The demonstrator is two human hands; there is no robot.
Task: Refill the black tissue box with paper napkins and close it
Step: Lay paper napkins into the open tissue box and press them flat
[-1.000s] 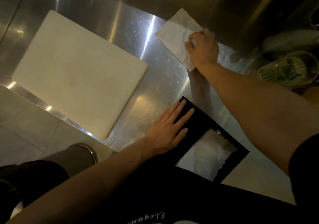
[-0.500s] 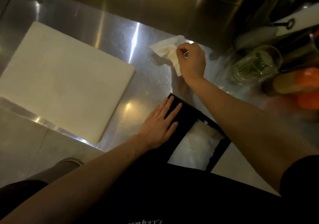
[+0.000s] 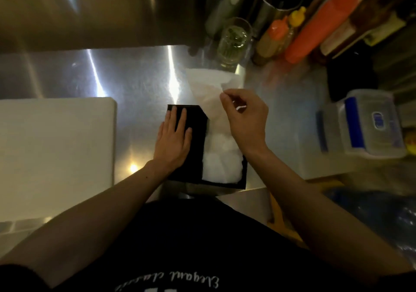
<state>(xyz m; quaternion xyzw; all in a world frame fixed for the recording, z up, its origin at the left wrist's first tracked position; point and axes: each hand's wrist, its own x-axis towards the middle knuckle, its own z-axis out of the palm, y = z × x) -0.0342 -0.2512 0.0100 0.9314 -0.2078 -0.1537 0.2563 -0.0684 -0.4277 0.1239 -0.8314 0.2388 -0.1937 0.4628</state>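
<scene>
black tissue box sits at the near edge of a steel counter, its open part showing white paper napkins inside. the left hand lies flat, fingers spread, on the box's black lid. the right hand pinches a loose napkin above the box's far end. a white cutting board lies to the left.
</scene>
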